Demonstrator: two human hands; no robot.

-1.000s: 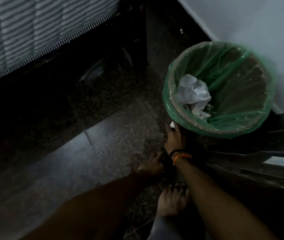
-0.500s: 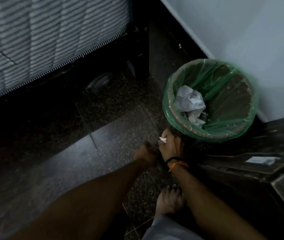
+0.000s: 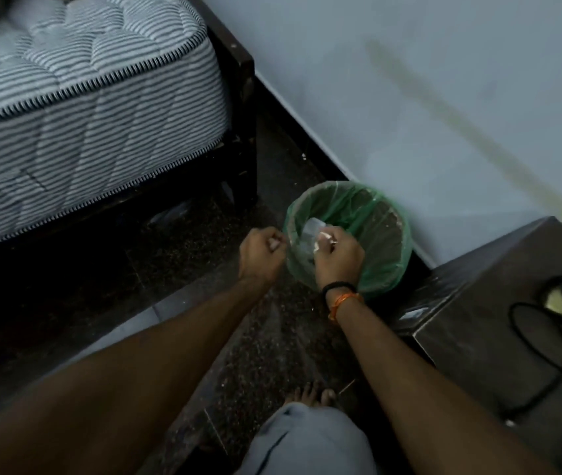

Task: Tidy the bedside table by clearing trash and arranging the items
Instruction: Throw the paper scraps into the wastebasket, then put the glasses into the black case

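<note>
The right hand [image 3: 339,255] is over the green-lined bin [image 3: 389,234], its fingers closed on a small white paper scrap [image 3: 325,236]. The left hand [image 3: 261,257] is a fist just beside the bin's rim; a scrap may be inside, but I cannot tell. The bin stands on the floor between the bed [image 3: 84,108] and the worktop [image 3: 499,323], against the wall [image 3: 427,97]. Crumpled paper [image 3: 310,231] lies inside. A black cable [image 3: 543,341] curls on the worktop.

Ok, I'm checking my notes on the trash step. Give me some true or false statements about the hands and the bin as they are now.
1. The right hand is over the bin, pinching white scraps. True.
2. The bin's liner is black. False: it is green.
3. The left hand is closed, beside the bin and outside its rim. True.
4. The bin is empty. False: crumpled paper lies inside.
5. The bin stands on the bedside table. False: it stands on the floor by the wall.
</note>
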